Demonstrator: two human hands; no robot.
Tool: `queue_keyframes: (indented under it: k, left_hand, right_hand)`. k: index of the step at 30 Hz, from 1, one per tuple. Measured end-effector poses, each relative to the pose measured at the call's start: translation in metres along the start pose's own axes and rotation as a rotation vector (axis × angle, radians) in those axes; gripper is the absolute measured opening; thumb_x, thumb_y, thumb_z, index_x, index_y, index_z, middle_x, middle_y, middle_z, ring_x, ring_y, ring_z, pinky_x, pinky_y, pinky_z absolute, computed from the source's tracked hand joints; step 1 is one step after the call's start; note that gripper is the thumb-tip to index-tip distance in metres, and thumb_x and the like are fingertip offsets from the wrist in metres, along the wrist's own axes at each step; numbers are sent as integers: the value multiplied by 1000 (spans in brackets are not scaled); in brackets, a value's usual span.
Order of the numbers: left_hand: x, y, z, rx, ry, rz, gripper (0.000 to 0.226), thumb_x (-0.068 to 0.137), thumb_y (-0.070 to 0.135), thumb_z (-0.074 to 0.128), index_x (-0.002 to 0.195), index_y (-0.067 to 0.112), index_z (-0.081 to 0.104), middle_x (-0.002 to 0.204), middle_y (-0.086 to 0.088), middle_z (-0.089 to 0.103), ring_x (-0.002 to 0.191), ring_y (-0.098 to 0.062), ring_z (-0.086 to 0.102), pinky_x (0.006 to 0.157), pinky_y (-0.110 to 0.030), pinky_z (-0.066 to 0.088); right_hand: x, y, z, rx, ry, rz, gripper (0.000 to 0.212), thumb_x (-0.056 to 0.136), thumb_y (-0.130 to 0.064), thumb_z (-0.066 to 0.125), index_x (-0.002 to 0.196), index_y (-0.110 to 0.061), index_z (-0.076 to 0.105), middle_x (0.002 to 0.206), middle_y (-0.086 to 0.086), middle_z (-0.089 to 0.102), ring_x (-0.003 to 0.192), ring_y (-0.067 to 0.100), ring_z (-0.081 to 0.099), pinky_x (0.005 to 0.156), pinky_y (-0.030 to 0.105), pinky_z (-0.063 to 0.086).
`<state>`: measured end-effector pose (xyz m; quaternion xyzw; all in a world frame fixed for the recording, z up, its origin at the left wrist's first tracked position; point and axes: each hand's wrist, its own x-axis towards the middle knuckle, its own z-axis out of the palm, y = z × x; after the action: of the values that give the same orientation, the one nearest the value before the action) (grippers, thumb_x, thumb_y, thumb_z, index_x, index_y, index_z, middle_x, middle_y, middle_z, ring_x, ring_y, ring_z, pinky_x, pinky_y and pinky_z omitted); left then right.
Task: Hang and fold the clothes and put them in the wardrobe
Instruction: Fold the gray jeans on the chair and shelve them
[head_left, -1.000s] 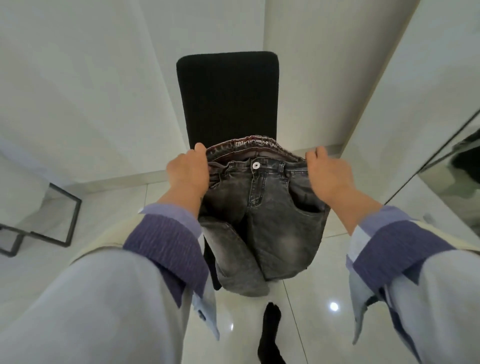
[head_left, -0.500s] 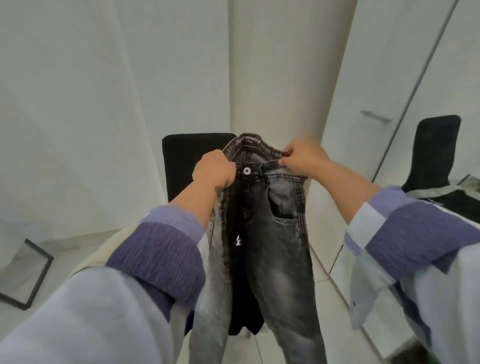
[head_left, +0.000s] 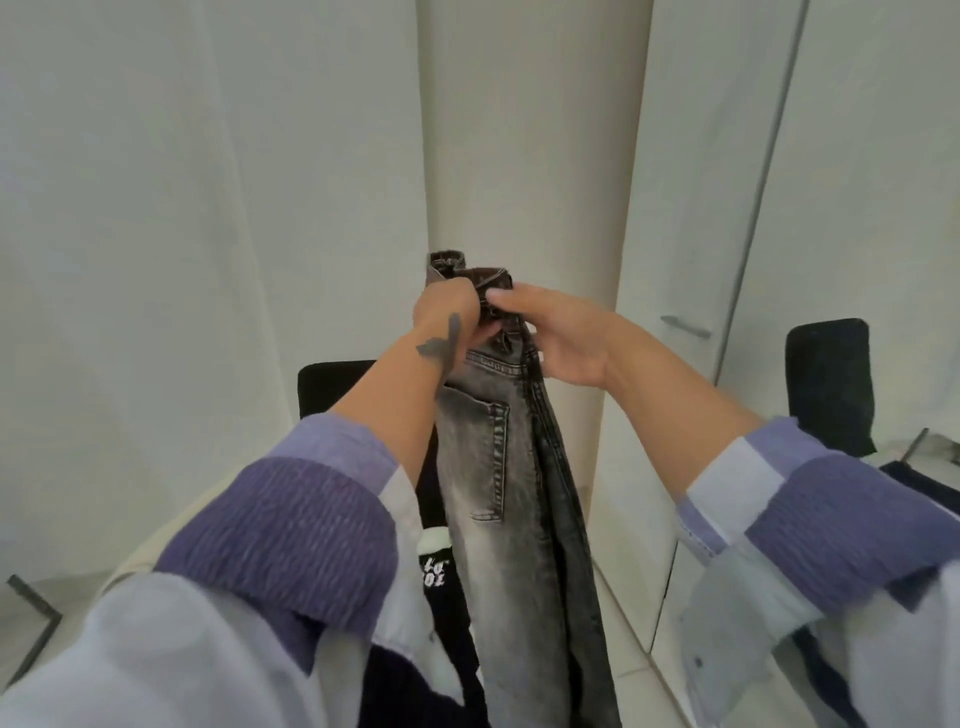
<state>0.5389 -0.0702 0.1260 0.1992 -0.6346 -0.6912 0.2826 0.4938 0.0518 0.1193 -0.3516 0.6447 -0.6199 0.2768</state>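
Note:
A pair of faded grey jeans hangs in front of me, folded lengthwise so one back pocket faces me. My left hand grips the waistband at its left side. My right hand holds the waistband from the right, thumb on top, fingers behind the denim. The two hands are close together at chest height. The legs drop straight down out of the frame's bottom edge.
A black chair stands behind the jeans, with a dark printed garment on it. White wardrobe doors with a handle fill the right side. A mirror panel at the far right reflects a chair. White walls are ahead and left.
The jeans were lifted off the chair and brought up high. The waistband was folded in half, my hands coming together, so the back pocket now faces me.

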Motion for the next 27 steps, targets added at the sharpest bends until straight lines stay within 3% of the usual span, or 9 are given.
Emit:
queue_keyframes:
  k: [2, 4, 7, 10, 12, 14, 17, 22, 27]
  left_hand:
    - [-6, 2, 0, -20, 26, 7, 32, 96, 6, 39, 125, -3, 51, 111, -19, 64, 83, -25, 65, 41, -22, 50]
    - [-16, 4, 1, -73, 22, 7, 26, 98, 8, 37, 111, -3, 56, 85, -15, 63, 68, -23, 63, 42, -25, 52]
    - [-17, -2, -12, 164, 47, 105, 39, 100, 38, 31, 84, 13, 55, 75, -5, 64, 66, -18, 61, 59, -31, 53]
    - [-13, -20, -46, 527, 277, 294, 45, 94, 58, 31, 92, 18, 52, 93, -1, 62, 88, -20, 58, 81, -35, 46]
    - [-14, -35, -70, 593, 456, 298, 57, 87, 67, 38, 108, 16, 49, 112, -5, 55, 106, -24, 53, 91, -39, 43]
    - [-17, -47, -89, 528, 518, 243, 78, 77, 78, 40, 122, 14, 43, 123, -6, 51, 114, -25, 50, 99, -42, 41]
    - [-26, -51, -109, 322, 464, 169, 87, 70, 83, 44, 124, 15, 43, 113, 0, 57, 101, -21, 56, 93, -34, 43]
    - [-42, -35, -132, 435, 632, 342, 72, 70, 81, 49, 101, 18, 65, 98, 2, 67, 88, -17, 61, 76, -28, 44]
    - [-46, -3, -135, 515, 793, 434, 62, 73, 76, 51, 99, 20, 62, 89, 10, 60, 80, -11, 54, 71, -24, 38]
  right_hand:
    - [1, 5, 0, -33, -68, -36, 40, 89, -4, 56, 127, -15, 54, 115, 10, 63, 110, 26, 58, 95, 49, 48]
    - [3, 8, 3, -26, 4, -71, 47, 87, 13, 46, 127, -12, 52, 113, 11, 62, 106, 25, 58, 97, 50, 47]
    - [8, 13, 5, -3, 88, -79, 45, 89, 15, 40, 121, -13, 55, 111, 11, 62, 106, 28, 60, 98, 49, 47]
    - [9, 16, 7, -2, 58, -85, 41, 90, 14, 41, 116, -14, 57, 105, 8, 63, 102, 29, 61, 96, 50, 48]
    - [8, 14, 10, 23, 11, -92, 40, 91, 13, 41, 115, -14, 57, 107, 10, 61, 99, 30, 58, 95, 51, 48]
    - [7, 11, 15, 65, -39, -100, 38, 92, 11, 40, 115, -14, 56, 109, 12, 59, 97, 30, 58, 93, 51, 48]
    - [9, 6, 22, 111, -107, -101, 38, 92, 10, 40, 117, -14, 55, 106, 12, 61, 97, 31, 58, 93, 50, 47]
    - [11, -7, 33, 124, -149, -127, 31, 94, 7, 38, 104, -16, 56, 92, 6, 62, 77, 21, 62, 71, 35, 55]
    - [24, -22, 41, 144, -137, -158, 33, 94, 9, 36, 105, -16, 55, 94, 8, 64, 79, 22, 65, 78, 42, 55]
